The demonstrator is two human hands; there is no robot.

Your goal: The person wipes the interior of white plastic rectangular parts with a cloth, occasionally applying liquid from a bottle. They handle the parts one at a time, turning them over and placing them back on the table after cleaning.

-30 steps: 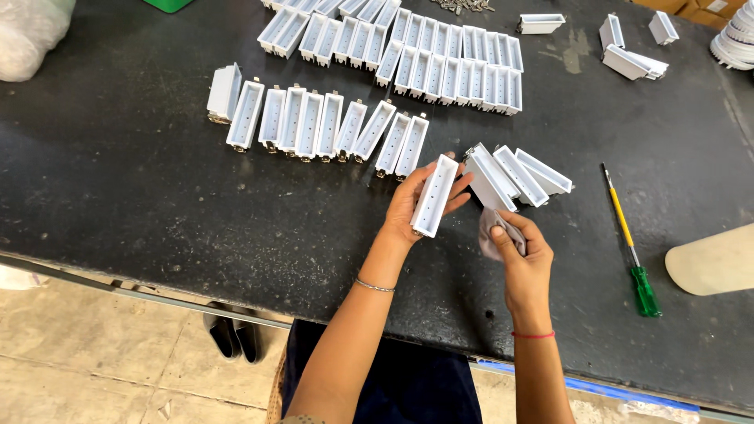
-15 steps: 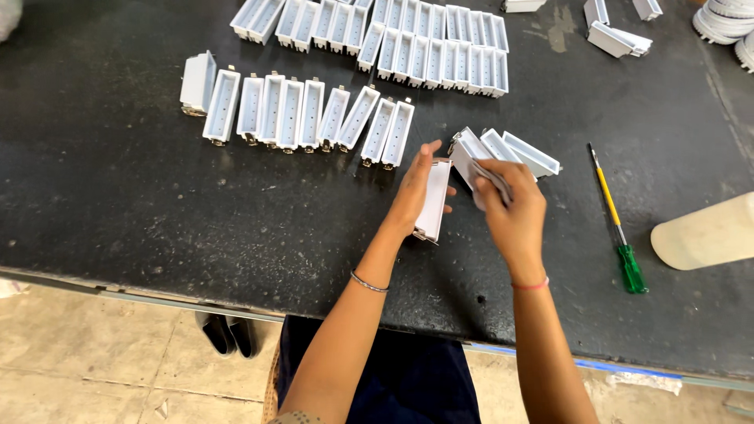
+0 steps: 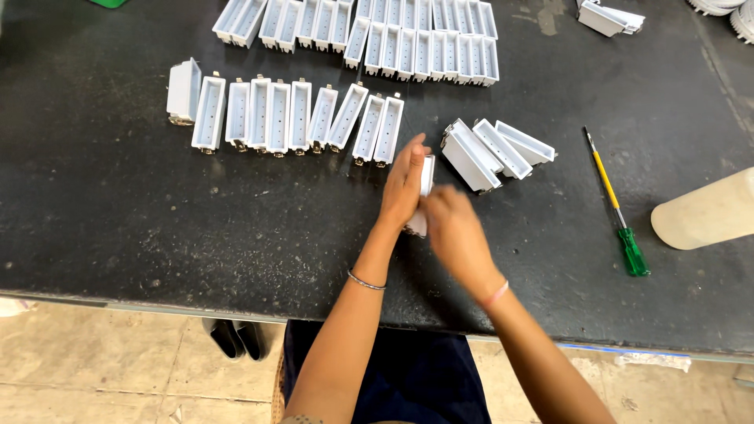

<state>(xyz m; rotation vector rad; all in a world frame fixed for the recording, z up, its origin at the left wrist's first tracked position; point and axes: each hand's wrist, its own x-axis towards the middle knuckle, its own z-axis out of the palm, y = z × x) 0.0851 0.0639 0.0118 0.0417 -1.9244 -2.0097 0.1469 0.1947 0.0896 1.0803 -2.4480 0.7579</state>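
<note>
white housings, middle row: 9 | screwdriver: 1 | hands: 2

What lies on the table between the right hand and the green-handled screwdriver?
In the head view, nothing: only bare black table separates the right hand from the screwdriver.

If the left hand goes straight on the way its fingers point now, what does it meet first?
The left hand points up the table. It would probably first meet the nearest white housing at the right end of the middle row, though depth is unclear.

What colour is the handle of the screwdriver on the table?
Green. The screwdriver has a green handle and a yellow shaft, clear in the head view.
</note>
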